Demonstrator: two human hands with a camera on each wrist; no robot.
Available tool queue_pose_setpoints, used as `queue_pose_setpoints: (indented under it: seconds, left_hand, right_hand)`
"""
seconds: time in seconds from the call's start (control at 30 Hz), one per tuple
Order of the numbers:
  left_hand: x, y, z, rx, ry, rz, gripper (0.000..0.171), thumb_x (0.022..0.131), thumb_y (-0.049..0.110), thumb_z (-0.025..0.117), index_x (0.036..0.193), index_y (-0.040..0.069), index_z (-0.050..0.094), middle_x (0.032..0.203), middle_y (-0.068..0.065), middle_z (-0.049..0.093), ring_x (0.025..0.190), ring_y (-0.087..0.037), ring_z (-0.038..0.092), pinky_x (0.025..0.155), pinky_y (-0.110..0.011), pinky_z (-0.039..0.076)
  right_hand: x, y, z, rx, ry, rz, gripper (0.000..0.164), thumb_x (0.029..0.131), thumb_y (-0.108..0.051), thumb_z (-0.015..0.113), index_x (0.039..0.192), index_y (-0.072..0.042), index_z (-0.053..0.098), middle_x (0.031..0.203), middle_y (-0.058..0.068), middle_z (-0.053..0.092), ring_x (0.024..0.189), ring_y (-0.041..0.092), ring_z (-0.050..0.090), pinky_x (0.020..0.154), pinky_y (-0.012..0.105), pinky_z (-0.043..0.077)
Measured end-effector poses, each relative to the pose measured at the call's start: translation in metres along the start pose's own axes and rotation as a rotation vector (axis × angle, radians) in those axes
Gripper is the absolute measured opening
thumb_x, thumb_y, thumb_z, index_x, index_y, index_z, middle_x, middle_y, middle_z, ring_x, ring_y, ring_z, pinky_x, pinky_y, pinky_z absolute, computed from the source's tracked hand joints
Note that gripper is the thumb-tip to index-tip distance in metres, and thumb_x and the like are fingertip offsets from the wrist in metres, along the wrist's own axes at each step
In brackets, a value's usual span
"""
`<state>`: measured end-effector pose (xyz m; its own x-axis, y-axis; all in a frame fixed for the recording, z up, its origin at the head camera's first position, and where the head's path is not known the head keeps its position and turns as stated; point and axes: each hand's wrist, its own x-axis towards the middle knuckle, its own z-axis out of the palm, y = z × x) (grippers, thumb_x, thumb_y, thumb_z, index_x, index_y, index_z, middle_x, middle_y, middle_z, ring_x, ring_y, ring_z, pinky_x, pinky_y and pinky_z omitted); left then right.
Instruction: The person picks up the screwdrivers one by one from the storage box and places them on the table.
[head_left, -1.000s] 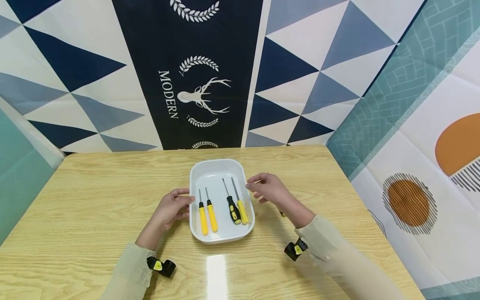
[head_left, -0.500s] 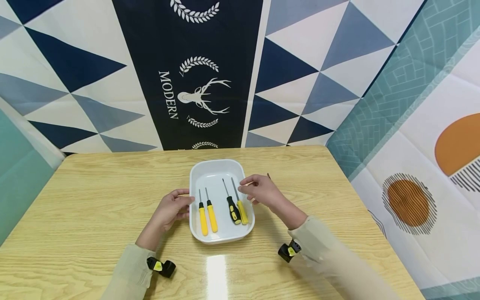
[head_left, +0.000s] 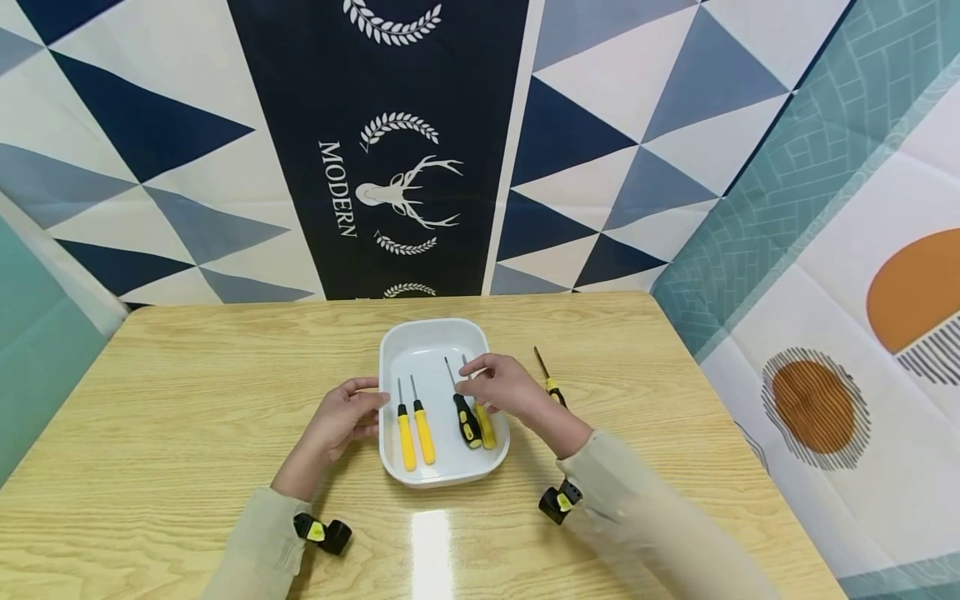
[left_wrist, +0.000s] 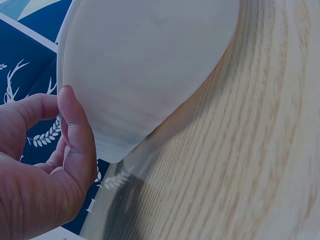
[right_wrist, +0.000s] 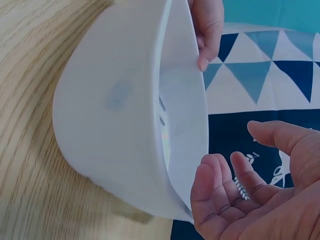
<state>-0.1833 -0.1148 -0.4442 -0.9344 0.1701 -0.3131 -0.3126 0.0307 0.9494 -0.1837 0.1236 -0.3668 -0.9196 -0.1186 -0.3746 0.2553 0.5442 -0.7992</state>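
Two slim yellow screwdrivers lay in the left half of the white tray in the head view; a black-and-yellow screwdriver and, just beside it, a clear-yellow screwdriver occupied the right half. All four shafts pointed away from the person, presumably to leave the handles within easy reach. A fifth screwdriver lay on the tabletop, right of the tray, partly hidden behind the wrist. The left hand pinched the tray's left rim, in this inspector's judgement to steady it. The right hand was over the right pair, fingertips above the neck of the black-and-yellow screwdriver; contact could not be confirmed. In the left wrist view, the left fingers were clamped on the tray's edge; no screwdriver was visible. In the right wrist view, the right thumb stood apart from the bent fingers, nothing seen between them, the tray's near rim just beside.
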Motion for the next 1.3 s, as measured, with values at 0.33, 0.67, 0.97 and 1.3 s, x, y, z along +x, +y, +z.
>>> queue_pose_setpoints:
  seconds: [0.33,0.67,0.97,1.3]
  left_hand:
    - [-0.002,0.000,0.000,-0.014,-0.012,0.030,0.054,0.080,0.023,0.063,0.123,0.000,0.041,0.083,-0.004,0.061,0.064,-0.010,0.057,0.058,-0.024,0.054]
    - [0.001,0.001,0.000,-0.002,0.005,-0.012,0.047,0.083,0.019,0.059,0.124,0.005,0.042,0.087,-0.005,0.061,0.066,-0.010,0.057,0.059,-0.024,0.054]
    - [0.002,0.001,0.000,-0.006,0.006,-0.019,0.046,0.083,0.020,0.059,0.124,0.007,0.042,0.090,-0.007,0.061,0.066,-0.011,0.058,0.059,-0.024,0.054]
    - [0.000,0.001,-0.001,-0.009,0.000,-0.025,0.046,0.083,0.019,0.059,0.124,0.006,0.042,0.087,-0.005,0.062,0.063,-0.010,0.056,0.059,-0.024,0.053]
  right_hand:
    - [0.004,-0.002,0.015,0.015,-0.009,-0.006,0.029,0.078,-0.024,0.065,0.103,-0.012,0.058,0.088,0.011,0.058,0.071,0.024,0.054,0.059,0.032,0.049]
    - [0.012,-0.004,0.029,-0.019,-0.006,-0.015,0.025,0.077,-0.026,0.066,0.098,-0.013,0.060,0.082,0.006,0.055,0.076,0.026,0.057,0.062,0.034,0.052]
    - [0.020,-0.006,0.040,-0.088,-0.004,0.028,0.034,0.074,-0.032,0.068,0.102,-0.014,0.058,0.078,0.007,0.056,0.069,0.024,0.056,0.059,0.033,0.051]
    - [0.024,-0.004,0.050,-0.137,0.002,0.034,0.036,0.073,-0.033,0.069,0.101,-0.014,0.057,0.081,0.005,0.057,0.073,0.023,0.058,0.060,0.033,0.050]
